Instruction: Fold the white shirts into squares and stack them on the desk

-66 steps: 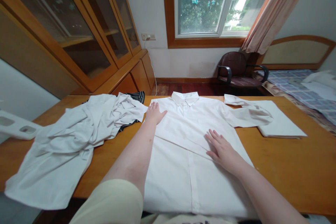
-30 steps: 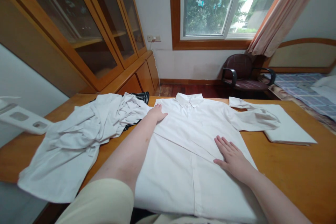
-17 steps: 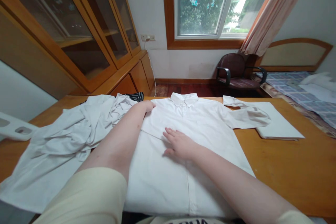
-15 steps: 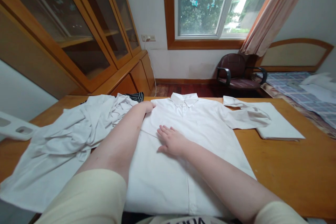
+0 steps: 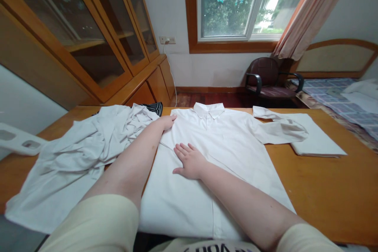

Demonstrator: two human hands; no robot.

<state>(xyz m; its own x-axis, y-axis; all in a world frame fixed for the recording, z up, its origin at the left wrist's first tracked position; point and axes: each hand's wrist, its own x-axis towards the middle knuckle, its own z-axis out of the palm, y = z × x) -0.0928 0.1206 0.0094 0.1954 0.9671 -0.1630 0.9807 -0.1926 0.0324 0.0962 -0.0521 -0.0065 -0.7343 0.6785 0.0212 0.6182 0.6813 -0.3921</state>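
A white collared shirt (image 5: 233, 138) lies front side up on the wooden table before me, its collar toward the far edge. One sleeve stretches out to the right; the left sleeve is hidden. At the shirt's left shoulder, my left hand (image 5: 168, 122) is closed on the cloth edge, with most of its fingers out of sight. My right hand (image 5: 190, 162) rests flat on the shirt's chest, fingers spread, beside a crease running across the fabric. A crumpled white garment (image 5: 85, 145) lies to the left, passing partly behind my left forearm.
A folded white cloth (image 5: 320, 138) lies under the sleeve's end on the table (image 5: 333, 197). Black striped fabric (image 5: 155, 108) shows behind the crumpled garment. A white plastic piece (image 5: 20, 138) stands at far left. Beyond are a glass-door cabinet (image 5: 130, 73), a chair (image 5: 265, 76) and a bed.
My right hand has slid slightly left and toward me over the shirt, and a long crease now shows beside my forearm. My left hand stays at the shoulder. The view has shifted slightly.
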